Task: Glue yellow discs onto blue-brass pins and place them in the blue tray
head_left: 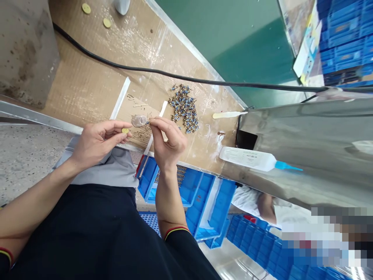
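Dark shirt (107, 233) fills the near side, with grey cloth (101, 173) just beyond it; the left hand (97, 144) reaches in above that cloth, thumb and fingertips closed on a yellow disc (125, 131); the right hand (169, 143) comes from the right, its thumb and forefinger pinched together on a small bluish piece (147, 122), mostly hidden by the fingertips, beside a small clear cup (140, 120); the cup stands between the two hands, and whether the piece touches its rim I cannot tell. Around the cup, small brown bits lie scattered on the tan table (87, 77); a thin stick (141, 105) lies just beyond it, and a white strip (120, 98) runs to its far left. Right of the cup and beyond the right hand sits a heap of small blue-and-brass parts (185, 109); farther right lie a pale tapered tool (229, 115) and a white bottle (247, 158) on its side, blue nozzle pointing right; a black cable (145, 70) crosses beyond all of these; two more yellow discs (107, 23) lie at the far left, near a stained grey box (26, 50). Blue bins (204, 206) stand near right, below the table edge; past them, at the right, is another person in white (288, 212).
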A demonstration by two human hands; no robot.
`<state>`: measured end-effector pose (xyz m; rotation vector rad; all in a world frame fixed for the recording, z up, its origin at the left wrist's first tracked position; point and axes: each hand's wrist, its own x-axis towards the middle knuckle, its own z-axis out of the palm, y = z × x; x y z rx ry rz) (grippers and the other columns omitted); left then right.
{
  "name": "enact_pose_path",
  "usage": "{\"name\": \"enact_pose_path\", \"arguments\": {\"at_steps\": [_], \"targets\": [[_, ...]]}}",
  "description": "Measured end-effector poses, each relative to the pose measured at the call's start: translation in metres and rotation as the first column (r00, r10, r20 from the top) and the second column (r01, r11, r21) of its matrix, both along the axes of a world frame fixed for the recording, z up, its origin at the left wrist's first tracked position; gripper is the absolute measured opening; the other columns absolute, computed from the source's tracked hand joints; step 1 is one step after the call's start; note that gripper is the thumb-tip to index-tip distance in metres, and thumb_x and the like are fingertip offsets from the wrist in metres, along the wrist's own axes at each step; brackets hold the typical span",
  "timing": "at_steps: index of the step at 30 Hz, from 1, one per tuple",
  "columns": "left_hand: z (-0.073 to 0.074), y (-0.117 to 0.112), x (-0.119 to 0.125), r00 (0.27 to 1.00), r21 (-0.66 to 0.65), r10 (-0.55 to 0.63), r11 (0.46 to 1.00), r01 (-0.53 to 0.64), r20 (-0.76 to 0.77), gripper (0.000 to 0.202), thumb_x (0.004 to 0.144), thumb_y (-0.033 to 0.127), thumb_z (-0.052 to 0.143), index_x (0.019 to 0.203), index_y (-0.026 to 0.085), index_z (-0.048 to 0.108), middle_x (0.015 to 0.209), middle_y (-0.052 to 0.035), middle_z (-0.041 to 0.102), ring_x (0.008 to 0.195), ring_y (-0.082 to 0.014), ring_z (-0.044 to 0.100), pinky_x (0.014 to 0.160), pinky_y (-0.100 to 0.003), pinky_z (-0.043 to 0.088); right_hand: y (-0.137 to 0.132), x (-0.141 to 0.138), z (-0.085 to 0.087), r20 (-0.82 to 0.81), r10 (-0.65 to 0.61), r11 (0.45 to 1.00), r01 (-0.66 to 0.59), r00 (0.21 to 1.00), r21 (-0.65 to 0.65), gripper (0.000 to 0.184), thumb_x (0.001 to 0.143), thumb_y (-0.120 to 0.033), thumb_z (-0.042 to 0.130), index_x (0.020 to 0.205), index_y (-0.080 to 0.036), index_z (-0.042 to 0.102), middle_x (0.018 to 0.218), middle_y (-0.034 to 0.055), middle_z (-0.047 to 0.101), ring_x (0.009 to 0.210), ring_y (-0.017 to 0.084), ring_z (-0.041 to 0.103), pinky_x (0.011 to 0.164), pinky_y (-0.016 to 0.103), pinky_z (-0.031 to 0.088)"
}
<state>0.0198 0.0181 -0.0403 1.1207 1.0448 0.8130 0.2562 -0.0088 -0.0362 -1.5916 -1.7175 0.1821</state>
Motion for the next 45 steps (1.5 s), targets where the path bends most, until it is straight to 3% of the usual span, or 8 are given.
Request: {"name": "enact_pose_path", "arguments": {"at_steps": [8,16,22,30,33,39,42,45], "targets": [[-0.001,0.0,0.0,1.0,0.006,0.0,1.0,0.0,-0.008,0.031,0.105,0.041,0.092,0.133,0.028,0.092,0.112,-0.005,0.093,0.106,-0.0245,0.093,0.098,-0.034,0.079,0.0,0.0,0.001,-0.11,-0.043,0.991,0.029,0.993,-0.127,0.021,0.118,-0.038,0.069,0.116,-0.034,0.089,0.12,0.0049,0.092,0.122,0.027,0.088,0.118,0.055,0.071],[-0.001,-0.001,0.001,1.0,-0.003,0.018,1.0,-0.018,0.003,0.032,0.105,0.043,0.092,0.133,0.027,0.093,0.112,-0.0055,0.093,0.105,-0.0246,0.092,0.098,-0.035,0.079,0.0,0.0,0.0,-0.065,-0.093,0.992,0.088,0.993,-0.086,0.022,0.119,-0.039,0.067,0.116,-0.034,0.089,0.12,0.0057,0.092,0.122,0.028,0.088,0.116,0.056,0.071],[0.006,-0.009,0.004,0.999,-0.008,0.007,1.0,-0.007,-0.05,0.036,0.105,0.05,0.092,0.136,0.031,0.092,0.118,-0.0034,0.094,0.108,-0.0263,0.092,0.102,-0.038,0.079,-0.017,-0.016,0.01,-0.219,-0.009,0.993,0.034,0.976,0.109,0.023,0.115,-0.025,0.072,0.126,-0.041,0.086,0.119,0.0009,0.091,0.119,0.026,0.088,0.11,0.053,0.074],[0.019,-0.016,0.004,0.994,0.078,-0.02,0.997,0.029,-0.109,0.032,0.11,0.053,0.087,0.138,0.038,0.091,0.125,0.0002,0.093,0.113,-0.0268,0.092,0.105,-0.04,0.078,-0.037,-0.037,0.006,-0.316,0.035,0.998,-0.016,0.948,0.062,0.028,0.114,-0.026,0.075,0.132,-0.045,0.085,0.123,0.0002,0.09,0.118,0.026,0.09,0.109,0.052,0.076],[0.019,-0.015,0.004,0.996,0.083,-0.016,0.996,0.023,-0.089,0.028,0.112,0.048,0.086,0.136,0.036,0.092,0.126,-0.0003,0.093,0.112,-0.0249,0.092,0.106,-0.038,0.077,-0.038,-0.036,0.006,-0.353,0.001,0.998,0.023,0.936,0.062,0.031,0.114,-0.025,0.074,0.133,-0.047,0.085,0.123,-0.0007,0.09,0.12,0.025,0.089,0.111,0.053,0.075],[0.015,-0.014,0.001,0.999,0.009,0.024,1.0,-0.024,-0.037,0.031,0.109,0.041,0.087,0.137,0.027,0.088,0.119,-0.005,0.093,0.108,-0.0243,0.092,0.1,-0.034,0.077,-0.036,-0.031,0.01,-0.369,-0.109,0.992,0.127,0.923,0.024,0.023,0.116,-0.029,0.067,0.129,-0.038,0.083,0.119,0.0054,0.087,0.118,0.028,0.087,0.1,0.055,0.079],[0.017,-0.011,-0.002,0.998,-0.015,0.038,0.999,-0.038,-0.047,0.019,0.105,0.036,0.089,0.12,0.024,0.087,0.109,-0.005,0.093,0.102,-0.0234,0.092,0.094,-0.031,0.076,-0.035,-0.03,0.01,-0.441,-0.085,0.993,0.115,0.893,0.041,0.026,0.115,-0.025,0.068,0.129,-0.039,0.084,0.121,0.0037,0.086,0.118,0.025,0.086,0.101,0.051,0.078],[0.024,-0.007,-0.005,0.99,0.067,0.049,0.997,-0.04,-0.133,0.007,0.098,0.028,0.091,0.102,0.023,0.09,0.093,-0.0012,0.09,0.085,-0.0187,0.087,0.081,-0.026,0.072,-0.033,-0.028,0.009,-0.556,-0.079,0.989,0.134,0.827,0.059,0.019,0.112,-0.027,0.076,0.124,-0.037,0.088,0.117,0.001,0.088,0.112,0.021,0.087,0.091,0.041,0.078]]}}
